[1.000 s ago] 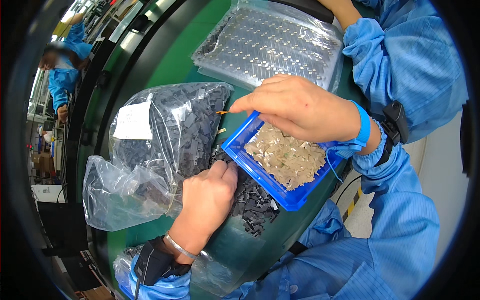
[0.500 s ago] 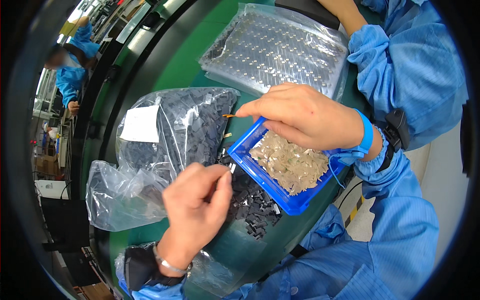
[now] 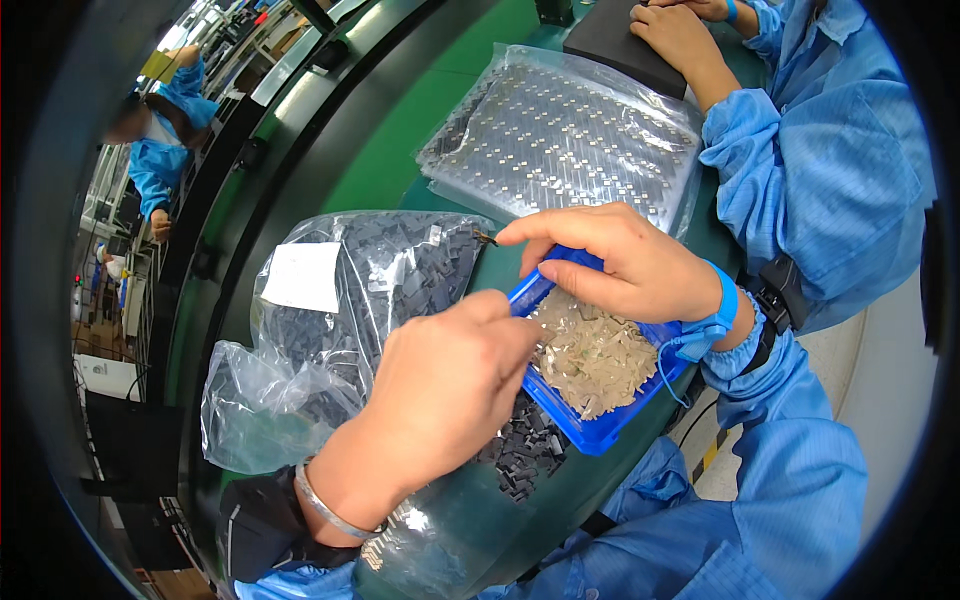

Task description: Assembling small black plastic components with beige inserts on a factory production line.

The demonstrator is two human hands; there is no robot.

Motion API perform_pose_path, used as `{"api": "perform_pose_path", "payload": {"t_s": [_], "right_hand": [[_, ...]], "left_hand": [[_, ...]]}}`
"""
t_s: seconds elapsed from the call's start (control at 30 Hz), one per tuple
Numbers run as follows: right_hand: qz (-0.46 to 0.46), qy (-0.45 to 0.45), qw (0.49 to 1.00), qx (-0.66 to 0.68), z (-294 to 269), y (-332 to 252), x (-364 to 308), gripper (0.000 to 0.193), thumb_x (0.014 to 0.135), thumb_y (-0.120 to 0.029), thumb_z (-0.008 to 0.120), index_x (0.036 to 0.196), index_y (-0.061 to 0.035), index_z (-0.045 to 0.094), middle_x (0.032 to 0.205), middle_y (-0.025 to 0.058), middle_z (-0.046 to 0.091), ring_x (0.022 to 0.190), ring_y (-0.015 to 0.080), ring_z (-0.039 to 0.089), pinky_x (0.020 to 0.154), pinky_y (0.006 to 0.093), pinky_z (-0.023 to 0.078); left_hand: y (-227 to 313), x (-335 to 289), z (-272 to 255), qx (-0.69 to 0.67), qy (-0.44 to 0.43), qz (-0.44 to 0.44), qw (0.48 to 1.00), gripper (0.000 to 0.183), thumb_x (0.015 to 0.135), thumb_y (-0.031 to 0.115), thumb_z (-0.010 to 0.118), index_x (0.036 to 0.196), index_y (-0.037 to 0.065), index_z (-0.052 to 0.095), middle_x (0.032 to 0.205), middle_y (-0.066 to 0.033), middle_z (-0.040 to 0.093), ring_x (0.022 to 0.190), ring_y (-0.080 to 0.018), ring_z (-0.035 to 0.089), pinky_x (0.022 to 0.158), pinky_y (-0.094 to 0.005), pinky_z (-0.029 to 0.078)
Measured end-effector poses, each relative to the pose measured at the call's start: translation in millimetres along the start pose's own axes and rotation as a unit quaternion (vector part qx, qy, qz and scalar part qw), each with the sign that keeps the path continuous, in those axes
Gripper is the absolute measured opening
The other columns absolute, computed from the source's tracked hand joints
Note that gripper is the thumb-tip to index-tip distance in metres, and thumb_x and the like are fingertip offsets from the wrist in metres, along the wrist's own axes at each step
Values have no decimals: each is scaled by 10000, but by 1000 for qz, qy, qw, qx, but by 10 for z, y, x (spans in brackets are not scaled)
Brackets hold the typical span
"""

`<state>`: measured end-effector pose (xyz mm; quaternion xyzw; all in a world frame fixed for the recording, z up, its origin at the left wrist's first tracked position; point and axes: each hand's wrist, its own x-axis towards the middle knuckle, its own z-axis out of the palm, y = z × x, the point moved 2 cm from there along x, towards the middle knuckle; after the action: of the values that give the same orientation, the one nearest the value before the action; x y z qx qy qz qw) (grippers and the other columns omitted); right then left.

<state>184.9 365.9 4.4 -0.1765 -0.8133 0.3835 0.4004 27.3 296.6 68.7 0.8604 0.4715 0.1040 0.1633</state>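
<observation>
My left hand (image 3: 440,385) is closed in a pinch over the left edge of a blue plastic bin (image 3: 597,438); its fingertips are turned away, so whatever they hold is hidden. Thin beige flakes (image 3: 598,362) fill the bin. Reaching over the bin's far side is my right hand (image 3: 630,262), its thumb near the rim. A small, thin, pointed dark piece (image 3: 485,238) sticks out at its index fingertip. Partly under my left hand lies a loose pile of small dark grey rectangular pieces (image 3: 525,452).
A clear bag of dark grey pieces (image 3: 420,262) with a white label (image 3: 302,277) lies left. Behind is a plastic-wrapped tray of small parts (image 3: 570,135). A co-worker's hand (image 3: 680,40) rests on a black pad (image 3: 625,45) at far right. Another person (image 3: 165,140) is far left.
My left hand has moved right, from above the loose pile to the bin's edge. My right hand stays by the bin with the thin piece at its fingertip. The whole view has shifted slightly.
</observation>
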Motion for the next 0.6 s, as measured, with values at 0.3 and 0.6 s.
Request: {"api": "perform_pose_path", "payload": {"t_s": [0.3,0.6], "right_hand": [[-3,19,1000,2,-18,42,-6,350,763,-53,526,1108,7,529,803,145,625,737,317,613,663,368,483],[-22,27,999,-22,-54,-18,-35,349,768,-50,546,1112,6,527,805,131,620,741,303,610,661,371,479]], "left_hand": [[-109,51,33,-112,-15,13,993,157,701,24,695,853,61,687,637,-65,518,550,-189,523,515,-300,419],[-170,80,-67,-137,65,-64,986,179,723,82,714,891,33,678,609,-59,507,542,-166,489,496,-290,377]]}}
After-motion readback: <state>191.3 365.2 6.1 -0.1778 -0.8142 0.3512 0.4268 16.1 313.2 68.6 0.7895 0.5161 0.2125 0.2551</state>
